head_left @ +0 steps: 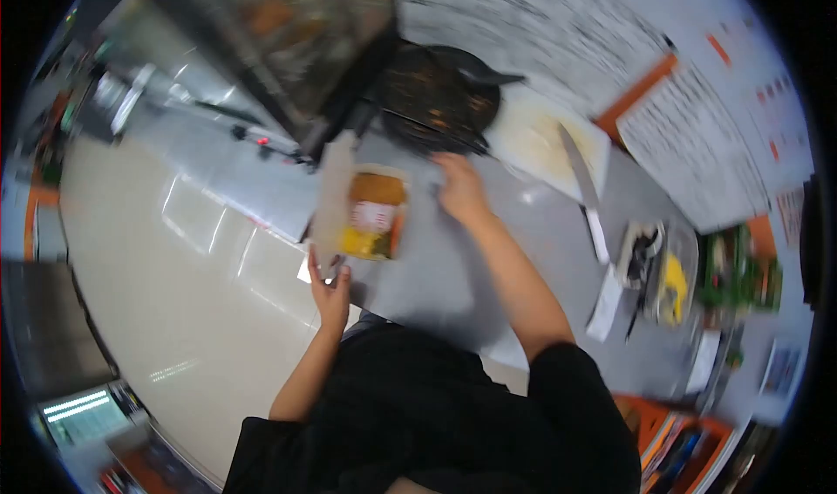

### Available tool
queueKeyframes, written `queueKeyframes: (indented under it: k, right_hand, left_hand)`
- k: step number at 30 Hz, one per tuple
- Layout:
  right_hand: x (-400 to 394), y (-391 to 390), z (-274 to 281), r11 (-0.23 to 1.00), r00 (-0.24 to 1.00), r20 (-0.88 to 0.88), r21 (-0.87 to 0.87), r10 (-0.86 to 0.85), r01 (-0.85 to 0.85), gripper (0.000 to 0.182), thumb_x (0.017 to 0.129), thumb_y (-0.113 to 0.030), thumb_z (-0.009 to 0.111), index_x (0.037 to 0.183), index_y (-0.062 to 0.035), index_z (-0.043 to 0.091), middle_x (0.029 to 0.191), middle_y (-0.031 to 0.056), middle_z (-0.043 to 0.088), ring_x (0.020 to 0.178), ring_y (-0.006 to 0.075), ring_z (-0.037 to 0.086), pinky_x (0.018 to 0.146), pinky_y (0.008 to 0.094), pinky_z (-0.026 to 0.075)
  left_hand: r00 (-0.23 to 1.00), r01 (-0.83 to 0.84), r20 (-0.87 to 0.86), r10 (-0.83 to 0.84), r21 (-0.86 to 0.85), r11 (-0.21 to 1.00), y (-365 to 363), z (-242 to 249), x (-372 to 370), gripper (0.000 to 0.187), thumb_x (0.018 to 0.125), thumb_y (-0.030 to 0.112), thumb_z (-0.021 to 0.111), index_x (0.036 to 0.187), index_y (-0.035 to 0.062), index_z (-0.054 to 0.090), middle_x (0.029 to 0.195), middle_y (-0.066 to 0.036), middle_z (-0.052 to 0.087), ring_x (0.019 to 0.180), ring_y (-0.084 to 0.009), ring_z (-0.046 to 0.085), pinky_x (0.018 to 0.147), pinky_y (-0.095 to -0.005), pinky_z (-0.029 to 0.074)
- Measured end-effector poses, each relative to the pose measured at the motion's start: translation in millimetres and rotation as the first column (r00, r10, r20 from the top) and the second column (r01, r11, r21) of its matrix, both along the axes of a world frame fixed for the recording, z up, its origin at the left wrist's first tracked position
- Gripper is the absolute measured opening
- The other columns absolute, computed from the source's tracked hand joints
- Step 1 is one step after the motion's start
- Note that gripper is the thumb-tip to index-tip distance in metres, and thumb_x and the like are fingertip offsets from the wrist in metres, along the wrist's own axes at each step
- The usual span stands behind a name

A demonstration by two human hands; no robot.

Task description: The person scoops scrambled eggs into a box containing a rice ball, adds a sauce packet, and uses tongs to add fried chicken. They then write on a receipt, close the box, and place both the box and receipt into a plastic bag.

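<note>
My left hand [331, 289] is closed around the lower end of a pale, translucent lid [333, 202], held tilted at the left side of a food container [377, 211]. Inside the container are brown, white-and-pink, yellow and green foods. My right hand [458, 184] is over the grey counter, right of the container and just below a dark round pan [436, 102] with brown bits in it. Its fingers are bent and blurred, and whether anything is between them cannot be made out.
A knife [580, 171] lies across a white cutting board [540, 141] at the back right. Farther right are a clear tub with yellow food [674, 285] and a green basket [741, 272]. A glass-sided cabinet [296, 49] stands at the back left, beside the pan.
</note>
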State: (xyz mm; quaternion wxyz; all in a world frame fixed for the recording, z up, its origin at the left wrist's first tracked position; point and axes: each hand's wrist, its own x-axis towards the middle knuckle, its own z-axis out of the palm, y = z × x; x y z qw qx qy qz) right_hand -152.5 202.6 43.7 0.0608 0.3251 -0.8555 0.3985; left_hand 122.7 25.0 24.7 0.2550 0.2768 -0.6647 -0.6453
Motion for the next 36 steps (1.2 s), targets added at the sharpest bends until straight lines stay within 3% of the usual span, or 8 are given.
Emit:
queueKeyframes:
  k: [3, 10, 22, 26, 28, 29, 30, 36]
  right_hand:
    - [6, -36, -15, 0.975, 0.899, 0.413, -0.211, 0.146, -0.061, 0.045, 0.093, -0.012, 0.053, 0.137, -0.0050, 0.052, 0.117, 0.0235, 0.065, 0.109, 0.0383, 0.062, 0.098, 0.0434, 0.047]
    - [54, 4, -25, 0.997, 0.917, 0.399, -0.065, -0.013, 0.043, 0.030, 0.096, -0.025, 0.049, 0.088, -0.0020, 0.066, 0.087, 0.0243, 0.066, 0.086, 0.0461, 0.060, 0.078, 0.0520, 0.048]
    - [267, 343, -26, 0.565, 0.640, 0.384, -0.302, -0.665, 0.768, 0.018, 0.089, -0.015, 0.069, 0.089, 0.0024, 0.067, 0.074, 0.0095, 0.065, 0.067, 0.0149, 0.058, 0.064, 0.0297, 0.047]
    - [476, 422, -99, 0.524, 0.269, 0.614, 0.280, -0.742, 0.805, 0.053, 0.098, -0.045, 0.055, 0.075, 0.0023, 0.063, 0.061, 0.0098, 0.060, 0.053, 0.0195, 0.055, 0.054, 0.0354, 0.045]
    - [587, 437, -167, 0.467, -0.440, 0.752, 0.653, -0.491, 0.596, 0.062, 0.098, -0.059, 0.046, 0.103, 0.0006, 0.066, 0.086, 0.0123, 0.068, 0.074, 0.0188, 0.063, 0.069, 0.0385, 0.052]
    - [665, 458, -258, 0.622, -0.578, 0.816, 0.445, 0.015, 0.644, 0.067, 0.097, -0.061, 0.045, 0.119, -0.0005, 0.062, 0.105, 0.0143, 0.068, 0.098, 0.0241, 0.063, 0.090, 0.0387, 0.049]
    - [665, 440, -195, 0.580, -0.675, 0.716, 0.476, 0.181, 0.661, 0.064, 0.097, -0.059, 0.046, 0.119, -0.0005, 0.062, 0.107, 0.0147, 0.067, 0.101, 0.0245, 0.062, 0.091, 0.0385, 0.049]
    - [575, 493, -26, 0.610, -0.515, 0.830, 0.526, -0.215, 0.592, 0.043, 0.100, -0.042, 0.051, 0.112, -0.0016, 0.061, 0.111, 0.0173, 0.067, 0.100, 0.0269, 0.066, 0.087, 0.0418, 0.053]
  left_hand:
    - [0.999, -0.012, -0.030, 0.016, 0.137, 0.991, 22, -5, -10, 0.055, 0.098, 0.028, 0.061, 0.142, 0.0034, 0.037, 0.128, -0.016, 0.055, 0.121, -0.0273, 0.056, 0.094, -0.0419, 0.051]
    - [0.997, 0.009, 0.074, -0.020, 0.153, 0.988, 38, 14, -10, 0.052, 0.100, 0.030, 0.055, 0.141, 0.0052, 0.036, 0.144, -0.012, 0.044, 0.130, -0.0279, 0.048, 0.095, -0.0474, 0.052]
    - [0.840, 0.542, -0.187, -0.509, 0.313, 0.780, 173, 23, -23, 0.076, 0.100, 0.031, 0.056, 0.156, 0.0137, 0.008, 0.160, -0.019, 0.015, 0.144, -0.0369, 0.026, 0.113, -0.0490, 0.033]
    - [0.831, 0.545, -0.221, -0.511, 0.137, 0.827, 175, 32, 8, 0.071, 0.101, 0.029, 0.054, 0.155, 0.0082, 0.014, 0.160, -0.018, 0.019, 0.139, -0.0367, 0.037, 0.109, -0.0480, 0.039]
    - [0.855, 0.506, -0.173, -0.490, 0.066, 0.860, 179, 29, 39, 0.071, 0.101, 0.032, 0.051, 0.155, 0.0078, 0.012, 0.159, -0.018, 0.020, 0.138, -0.0356, 0.038, 0.107, -0.0474, 0.041]
    - [0.868, 0.483, -0.150, -0.474, 0.033, 0.875, 183, 25, 55, 0.071, 0.101, 0.033, 0.050, 0.155, 0.0076, 0.012, 0.159, -0.019, 0.020, 0.138, -0.0350, 0.039, 0.106, -0.0471, 0.042]
    - [0.886, 0.444, -0.193, -0.422, 0.087, 0.892, 189, 19, 71, 0.067, 0.098, 0.020, 0.054, 0.154, 0.0081, 0.018, 0.158, -0.016, 0.024, 0.131, -0.0332, 0.046, 0.105, -0.0459, 0.043]
    - [0.832, 0.549, -0.154, -0.532, 0.097, 0.830, 262, 0, 131, 0.069, 0.090, 0.008, 0.059, 0.152, 0.0063, 0.027, 0.150, -0.016, 0.039, 0.118, -0.0268, 0.055, 0.100, -0.0409, 0.045]
